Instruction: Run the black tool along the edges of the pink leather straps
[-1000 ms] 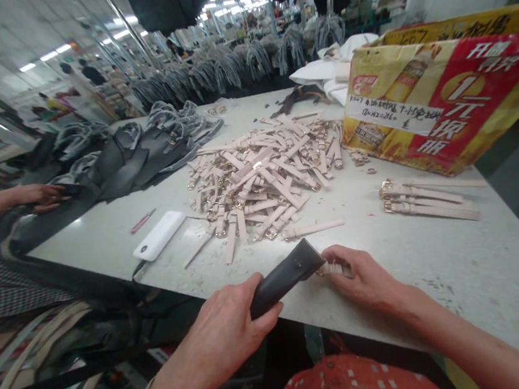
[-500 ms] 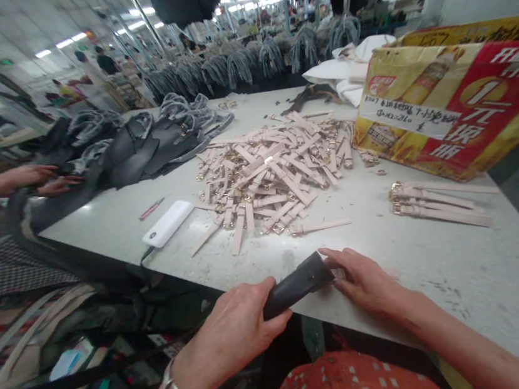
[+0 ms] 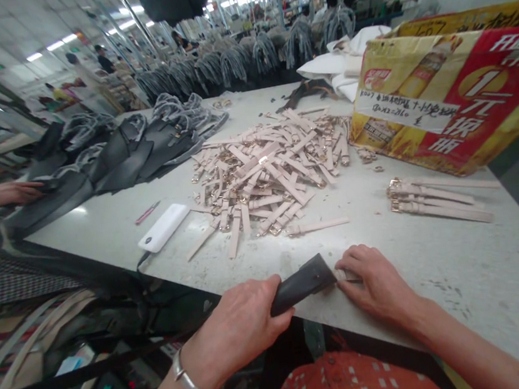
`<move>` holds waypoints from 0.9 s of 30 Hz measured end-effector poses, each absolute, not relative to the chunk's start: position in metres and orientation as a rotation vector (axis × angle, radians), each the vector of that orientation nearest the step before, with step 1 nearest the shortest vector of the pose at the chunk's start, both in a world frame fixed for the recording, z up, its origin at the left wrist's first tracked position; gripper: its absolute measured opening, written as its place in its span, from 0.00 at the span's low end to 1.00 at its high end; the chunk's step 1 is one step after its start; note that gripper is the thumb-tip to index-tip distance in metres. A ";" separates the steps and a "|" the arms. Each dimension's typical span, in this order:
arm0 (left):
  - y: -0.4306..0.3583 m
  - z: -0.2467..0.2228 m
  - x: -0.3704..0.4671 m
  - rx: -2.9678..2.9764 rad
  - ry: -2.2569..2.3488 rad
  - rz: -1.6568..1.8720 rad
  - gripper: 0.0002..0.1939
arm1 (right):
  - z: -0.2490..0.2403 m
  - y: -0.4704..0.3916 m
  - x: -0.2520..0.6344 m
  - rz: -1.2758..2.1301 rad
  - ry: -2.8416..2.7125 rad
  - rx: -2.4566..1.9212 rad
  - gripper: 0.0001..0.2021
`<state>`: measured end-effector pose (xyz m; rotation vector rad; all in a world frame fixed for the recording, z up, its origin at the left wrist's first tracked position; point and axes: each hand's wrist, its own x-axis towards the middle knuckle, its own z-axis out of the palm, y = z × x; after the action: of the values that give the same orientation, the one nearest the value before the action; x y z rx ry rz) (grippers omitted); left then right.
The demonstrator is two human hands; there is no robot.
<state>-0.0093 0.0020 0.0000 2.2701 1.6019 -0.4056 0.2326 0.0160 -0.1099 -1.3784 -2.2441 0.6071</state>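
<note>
My left hand (image 3: 248, 312) is closed round a black, flat-sided tool (image 3: 301, 284) with a wide end, whose exact kind I cannot make out. That wide end points right, close to the fingertips of my right hand (image 3: 376, 278). Pinched in my right hand, low over the table edge, is a pale beige strap (image 3: 346, 276), mostly hidden by the fingers. Beyond both hands spreads a heap of beige buckle straps (image 3: 266, 174) with gold buckles. Several more straps (image 3: 440, 200) lie side by side on the right.
A yellow and red carton (image 3: 446, 96) stands at the back right. On the left are a white power bank (image 3: 164, 227) with a cable, a red pen-like tool (image 3: 147, 213) and a pile of black pieces with grey cords (image 3: 140, 146). A co-worker's hand (image 3: 13, 192) touches that pile.
My right hand has shifted slightly right, and its fingers have curled in more. The black tool has moved a little right with my left hand. The co-worker's hand has drawn left.
</note>
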 end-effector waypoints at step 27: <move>0.027 0.002 0.015 2.260 1.475 -0.328 0.13 | -0.123 0.019 0.250 0.832 -2.087 -1.205 0.13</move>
<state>0.0150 0.0268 0.0018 2.2599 1.4751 -0.3278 0.2502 0.0191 -0.1234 -1.2049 -2.0869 0.8317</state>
